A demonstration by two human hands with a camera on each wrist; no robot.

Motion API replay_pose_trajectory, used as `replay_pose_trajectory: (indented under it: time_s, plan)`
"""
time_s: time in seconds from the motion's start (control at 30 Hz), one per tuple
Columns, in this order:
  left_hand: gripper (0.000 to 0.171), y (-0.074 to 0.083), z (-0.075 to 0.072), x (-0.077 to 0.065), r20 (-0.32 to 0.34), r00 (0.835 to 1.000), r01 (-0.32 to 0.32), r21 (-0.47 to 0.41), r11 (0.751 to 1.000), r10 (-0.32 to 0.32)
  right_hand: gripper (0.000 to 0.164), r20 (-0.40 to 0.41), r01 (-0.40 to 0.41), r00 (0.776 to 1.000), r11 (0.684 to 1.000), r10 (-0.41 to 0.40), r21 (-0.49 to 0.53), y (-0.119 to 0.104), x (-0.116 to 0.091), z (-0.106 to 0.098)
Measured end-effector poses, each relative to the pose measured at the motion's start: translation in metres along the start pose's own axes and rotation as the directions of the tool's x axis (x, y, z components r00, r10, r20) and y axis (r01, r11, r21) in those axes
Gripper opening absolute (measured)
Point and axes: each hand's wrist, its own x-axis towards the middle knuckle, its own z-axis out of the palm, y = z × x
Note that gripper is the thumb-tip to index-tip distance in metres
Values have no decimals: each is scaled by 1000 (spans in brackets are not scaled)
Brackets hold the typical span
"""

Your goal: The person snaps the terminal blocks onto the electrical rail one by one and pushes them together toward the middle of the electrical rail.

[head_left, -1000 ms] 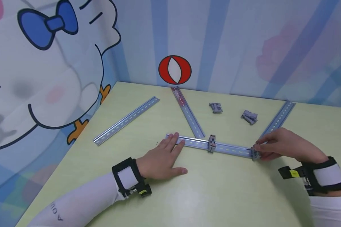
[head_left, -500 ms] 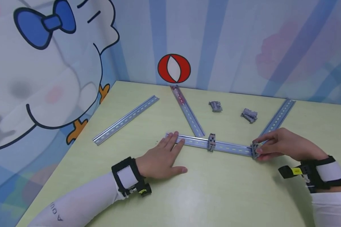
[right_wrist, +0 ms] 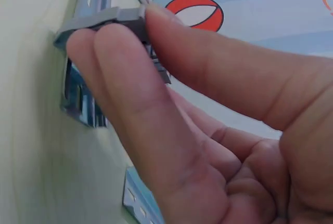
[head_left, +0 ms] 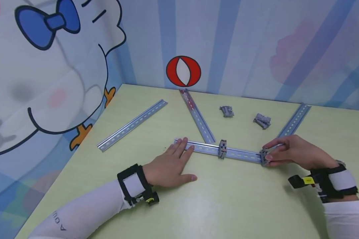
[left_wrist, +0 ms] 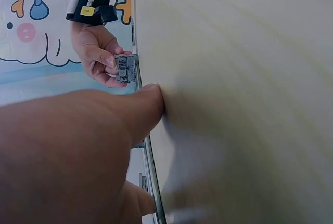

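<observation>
A slotted metal DIN rail [head_left: 204, 149] lies across the middle of the table. My left hand [head_left: 170, 166] rests on its left end with fingers extended. Near the rail's right end, my right hand [head_left: 296, 153] pinches a grey terminal block [head_left: 264, 157] between thumb and fingers. In the right wrist view that terminal block [right_wrist: 104, 20] sits across the rail, whose end [right_wrist: 83, 99] sticks out past it; whether it is clipped on is hidden by fingers. A second terminal block [head_left: 222, 149] stands upright on the rail about midway.
Behind lie three more DIN rails: a left one [head_left: 132, 126], a middle one [head_left: 201, 124] with a reddish reflection, and a right one [head_left: 294, 119] partly behind my right hand. Loose grey terminal blocks lie in a left group [head_left: 226, 111] and a right group [head_left: 262, 121]. A printed wall [head_left: 242, 49] borders the table.
My right hand and the pinched terminal block have shifted slightly left, inward from the rail's right end. The left hand stays in place on the rail.
</observation>
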Motion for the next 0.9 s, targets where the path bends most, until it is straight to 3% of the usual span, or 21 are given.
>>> replay_pose_trajectory:
  time_s: [0.27, 0.9]
  plan:
    - [92, -1, -2, 0, -5, 1000, -7, 9, 1000, 7, 53, 2, 40, 999, 998, -40, 38, 2, 11, 11]
    - [93, 1, -1, -1, 5, 1000, 2, 8, 1000, -2, 51, 32, 97, 995, 994, -99, 56, 4, 16, 19]
